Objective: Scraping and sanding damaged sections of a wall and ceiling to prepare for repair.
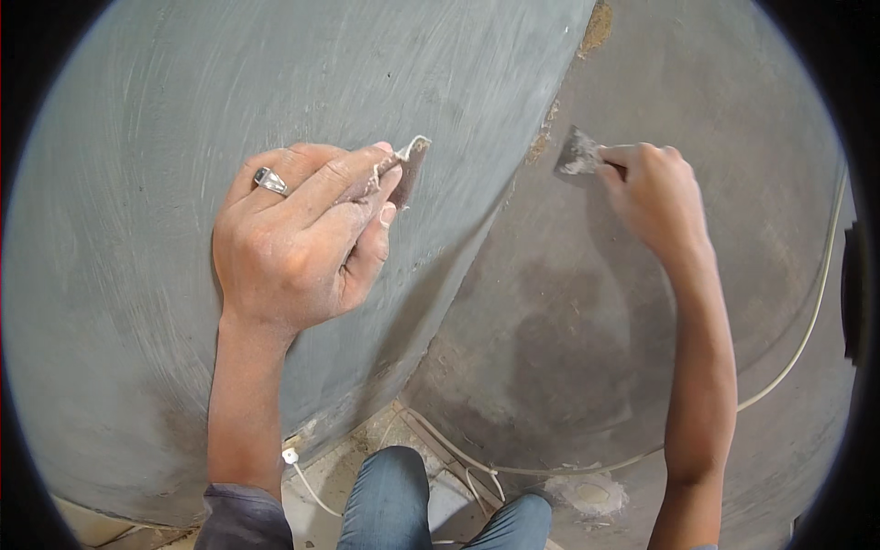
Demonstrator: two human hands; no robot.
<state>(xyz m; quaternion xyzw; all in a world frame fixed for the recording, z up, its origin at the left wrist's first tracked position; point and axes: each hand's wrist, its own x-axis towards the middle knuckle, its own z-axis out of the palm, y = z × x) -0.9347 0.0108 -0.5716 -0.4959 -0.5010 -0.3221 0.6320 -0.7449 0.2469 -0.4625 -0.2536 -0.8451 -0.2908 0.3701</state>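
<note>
My left hand [284, 243], with a silver ring on one finger, is closed on a thin brownish piece [410, 179]. White, putty-like residue lines its edges; I cannot tell whether it is a stiff plate or a folded sheet. The hand is just in front of the left grey wall [156, 183]. Farther right, my right hand [655, 188] grips a putty knife [577, 154] whose handle is mostly hidden by the fingers. White putty is smeared on its blade, which is at the right wall [733, 119], near the corner.
Rough brown patches [596, 29] show along the wall corner. A pale cable [807, 335] curves down the right wall and along its foot. A white plug [291, 456] on a cord is by the floor, near my knees [390, 495]. A dark object [852, 293] stands out at the right edge.
</note>
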